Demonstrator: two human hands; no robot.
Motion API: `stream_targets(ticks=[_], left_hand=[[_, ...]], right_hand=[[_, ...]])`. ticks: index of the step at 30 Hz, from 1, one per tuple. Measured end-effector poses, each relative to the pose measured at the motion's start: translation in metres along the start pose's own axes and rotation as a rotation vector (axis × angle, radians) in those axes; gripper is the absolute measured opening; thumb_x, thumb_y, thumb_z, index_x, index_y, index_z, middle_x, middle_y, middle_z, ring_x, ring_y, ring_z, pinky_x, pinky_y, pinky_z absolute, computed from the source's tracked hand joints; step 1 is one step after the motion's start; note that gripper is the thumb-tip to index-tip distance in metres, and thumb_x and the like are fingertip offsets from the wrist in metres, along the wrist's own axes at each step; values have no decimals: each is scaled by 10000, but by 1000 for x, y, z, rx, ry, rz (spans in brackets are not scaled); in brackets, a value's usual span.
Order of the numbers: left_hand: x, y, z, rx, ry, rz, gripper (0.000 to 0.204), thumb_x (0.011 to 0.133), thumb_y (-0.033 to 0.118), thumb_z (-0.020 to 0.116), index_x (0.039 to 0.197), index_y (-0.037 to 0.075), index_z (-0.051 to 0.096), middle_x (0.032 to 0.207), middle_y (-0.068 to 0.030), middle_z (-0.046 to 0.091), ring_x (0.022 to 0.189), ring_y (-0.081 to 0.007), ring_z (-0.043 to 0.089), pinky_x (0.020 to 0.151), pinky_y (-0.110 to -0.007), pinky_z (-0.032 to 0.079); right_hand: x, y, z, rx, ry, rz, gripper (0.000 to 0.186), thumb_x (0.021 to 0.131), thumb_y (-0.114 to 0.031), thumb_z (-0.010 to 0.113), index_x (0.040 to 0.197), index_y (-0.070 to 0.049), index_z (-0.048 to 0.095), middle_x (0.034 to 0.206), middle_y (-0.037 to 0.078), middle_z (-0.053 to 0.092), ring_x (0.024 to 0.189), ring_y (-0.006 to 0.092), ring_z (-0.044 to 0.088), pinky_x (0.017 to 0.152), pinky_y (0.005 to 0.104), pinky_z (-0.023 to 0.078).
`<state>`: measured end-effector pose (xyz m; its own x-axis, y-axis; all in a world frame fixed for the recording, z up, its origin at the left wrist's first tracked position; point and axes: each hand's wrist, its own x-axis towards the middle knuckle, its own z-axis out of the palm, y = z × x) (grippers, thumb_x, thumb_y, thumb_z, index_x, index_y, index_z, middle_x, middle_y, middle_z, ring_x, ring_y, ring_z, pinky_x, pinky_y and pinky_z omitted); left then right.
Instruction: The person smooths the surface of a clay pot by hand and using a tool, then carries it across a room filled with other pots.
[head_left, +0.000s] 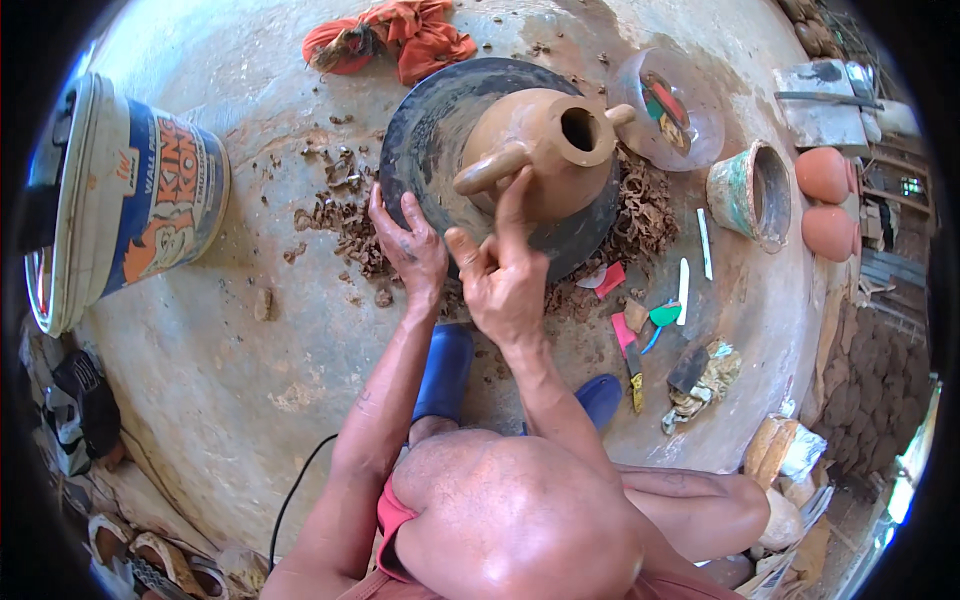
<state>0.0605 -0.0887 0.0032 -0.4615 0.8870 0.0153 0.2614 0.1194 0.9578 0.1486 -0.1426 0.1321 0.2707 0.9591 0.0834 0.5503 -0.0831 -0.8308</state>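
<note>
A brown clay pot with a narrow dark mouth and a thick handle on each side sits on a dark, clay-smeared round wheel. My left hand is at the wheel's lower left edge, fingers apart, holding nothing. My right hand has its index finger stretched up to the pot just below the near handle, its thumb out and other fingers bent. Curled clay trimmings lie around the wheel.
A large bucket stands left; red cloth lies behind. Rightward are a tub of tools, a stained pot, two terracotta pots and small tools. Blue footwear is below the wheel, a black cable lower left.
</note>
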Motion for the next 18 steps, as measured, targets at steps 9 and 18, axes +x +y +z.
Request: stream_targets(ticks=[9,18], left_hand=[[-22,6,-10,-10,-100,-65,598,1104,284,602,1576,-5,375,1474,-268,548,1342,-369,552,1153,-464,416],[82,2,-9,23,-240,-102,726,1087,465,604,1608,11,383,1366,-238,615,1204,-316,616,1045,-430,476]], right_hand=[[-2,18,-27,-8,364,-350,441,973,-52,773,1405,-25,688,837,182,764,593,159,706,543,324,552],[20,26,-33,-41,-24,-254,532,944,-244,821,1447,-162,671,763,162,740,605,325,718,599,431,581]])
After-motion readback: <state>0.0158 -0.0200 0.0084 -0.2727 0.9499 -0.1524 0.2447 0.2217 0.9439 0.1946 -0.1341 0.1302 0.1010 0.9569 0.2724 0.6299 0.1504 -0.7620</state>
